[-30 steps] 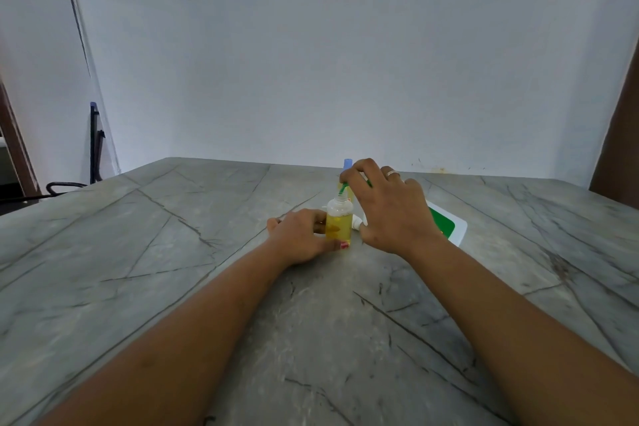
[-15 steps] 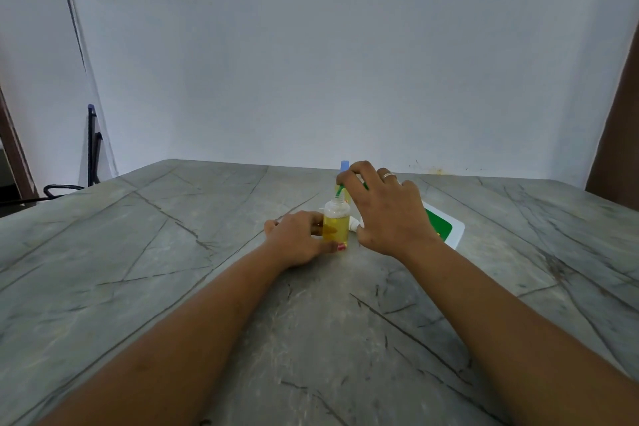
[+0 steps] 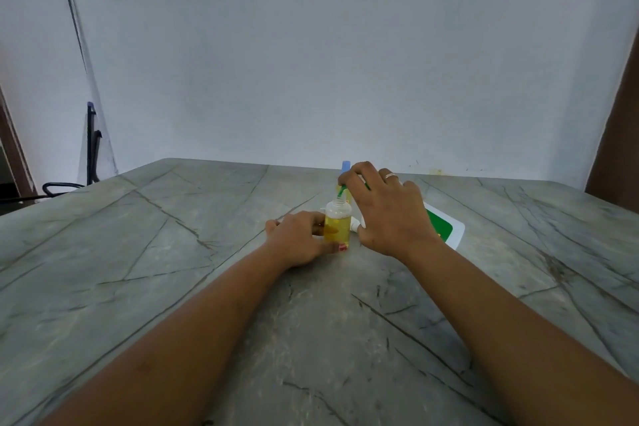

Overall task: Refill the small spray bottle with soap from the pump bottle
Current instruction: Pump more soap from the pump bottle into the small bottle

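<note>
- The small clear bottle of yellow liquid (image 3: 337, 230) is gripped upright on the grey stone table (image 3: 173, 252) by the left hand (image 3: 297, 242).
- The green pump spout (image 3: 342, 191) is pinched at its mouth by the right hand (image 3: 390, 218).

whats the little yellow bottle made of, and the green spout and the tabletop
Small bottle: looks like clear glossy plastic; yellow liquid shows through, shoulder cloudy white. Green spout: probably opaque plastic, flat even colour. Tabletop: seems polished stone, marble or a lookalike; grey-green with dark irregular veins, soft sheen.
</note>
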Demonstrator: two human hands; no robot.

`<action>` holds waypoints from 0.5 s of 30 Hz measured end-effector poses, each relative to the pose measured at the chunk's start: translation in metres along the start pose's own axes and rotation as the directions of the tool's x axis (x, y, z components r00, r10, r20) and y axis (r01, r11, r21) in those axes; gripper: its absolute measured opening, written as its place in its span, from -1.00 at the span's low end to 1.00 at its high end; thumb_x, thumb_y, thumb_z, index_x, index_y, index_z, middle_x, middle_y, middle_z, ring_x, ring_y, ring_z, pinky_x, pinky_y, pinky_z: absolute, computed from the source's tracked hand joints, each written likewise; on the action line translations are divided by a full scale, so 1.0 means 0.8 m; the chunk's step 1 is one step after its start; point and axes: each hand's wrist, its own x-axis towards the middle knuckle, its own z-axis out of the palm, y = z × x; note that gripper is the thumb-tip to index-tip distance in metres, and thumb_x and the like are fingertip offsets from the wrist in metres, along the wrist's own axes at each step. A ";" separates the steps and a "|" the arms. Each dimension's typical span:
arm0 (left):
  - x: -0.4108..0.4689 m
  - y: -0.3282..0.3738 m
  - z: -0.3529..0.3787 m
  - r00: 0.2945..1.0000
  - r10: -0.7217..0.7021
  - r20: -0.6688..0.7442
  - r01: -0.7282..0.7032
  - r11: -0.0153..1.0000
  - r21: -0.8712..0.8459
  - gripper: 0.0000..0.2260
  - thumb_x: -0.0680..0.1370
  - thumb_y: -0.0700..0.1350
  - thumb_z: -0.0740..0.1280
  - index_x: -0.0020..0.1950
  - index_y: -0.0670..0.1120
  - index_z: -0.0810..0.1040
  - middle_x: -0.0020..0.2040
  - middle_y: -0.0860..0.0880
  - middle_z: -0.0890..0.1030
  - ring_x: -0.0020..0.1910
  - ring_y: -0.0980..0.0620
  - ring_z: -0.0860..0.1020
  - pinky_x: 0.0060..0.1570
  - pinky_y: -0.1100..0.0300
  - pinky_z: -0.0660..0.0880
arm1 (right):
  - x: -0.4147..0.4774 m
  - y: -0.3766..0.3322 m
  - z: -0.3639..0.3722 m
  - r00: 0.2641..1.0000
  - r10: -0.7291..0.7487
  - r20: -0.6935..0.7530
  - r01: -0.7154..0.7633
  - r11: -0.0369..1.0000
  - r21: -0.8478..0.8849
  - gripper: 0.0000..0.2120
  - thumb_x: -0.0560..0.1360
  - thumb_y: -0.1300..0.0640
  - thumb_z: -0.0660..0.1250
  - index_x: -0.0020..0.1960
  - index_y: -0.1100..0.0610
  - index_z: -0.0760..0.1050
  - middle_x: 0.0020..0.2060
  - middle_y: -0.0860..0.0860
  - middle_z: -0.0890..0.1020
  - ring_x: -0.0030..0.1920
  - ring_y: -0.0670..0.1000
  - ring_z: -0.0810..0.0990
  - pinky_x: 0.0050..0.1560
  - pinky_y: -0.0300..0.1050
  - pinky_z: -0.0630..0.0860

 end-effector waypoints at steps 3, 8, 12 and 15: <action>0.000 0.000 0.000 1.000 0.002 -0.002 -0.002 1.000 0.000 -0.43 0.41 0.33 0.28 0.35 0.13 0.39 0.25 0.10 0.55 0.25 0.05 0.45 0.24 -0.03 0.20 | 0.001 -0.002 -0.001 1.000 0.002 0.000 -0.002 1.000 0.001 -0.36 0.31 0.05 0.38 0.30 -0.02 0.17 0.28 0.01 0.29 0.15 0.13 0.47 -0.12 0.01 0.50; 0.001 -0.001 0.001 1.000 0.000 -0.013 0.000 1.000 0.002 -0.43 0.40 0.34 0.29 0.34 0.13 0.39 0.25 0.10 0.55 0.25 0.04 0.45 0.25 -0.05 0.20 | -0.003 0.000 0.003 1.000 -0.014 -0.004 0.014 1.000 -0.016 -0.28 0.29 0.09 0.39 0.37 -0.03 0.14 0.35 -0.01 0.25 0.14 0.14 0.47 -0.14 0.03 0.49; 0.000 -0.001 0.001 1.000 0.004 -0.007 -0.004 1.000 0.018 -0.42 0.41 0.34 0.28 0.36 0.12 0.38 0.26 0.09 0.54 0.25 0.05 0.45 0.22 -0.02 0.19 | -0.004 0.003 0.003 1.000 -0.016 -0.018 0.015 1.000 -0.018 -0.28 0.27 0.09 0.40 0.35 -0.03 0.17 0.32 -0.01 0.28 0.11 0.14 0.49 -0.17 0.02 0.50; -0.001 -0.001 -0.001 1.000 0.013 -0.013 -0.012 1.000 0.004 -0.44 0.41 0.33 0.29 0.34 0.14 0.39 0.24 0.11 0.56 0.24 0.06 0.46 0.21 -0.01 0.18 | -0.001 0.001 0.002 0.999 -0.004 -0.038 0.003 1.000 -0.013 -0.36 0.27 0.08 0.40 0.28 0.00 0.21 0.24 0.01 0.34 0.06 0.14 0.49 -0.22 -0.02 0.46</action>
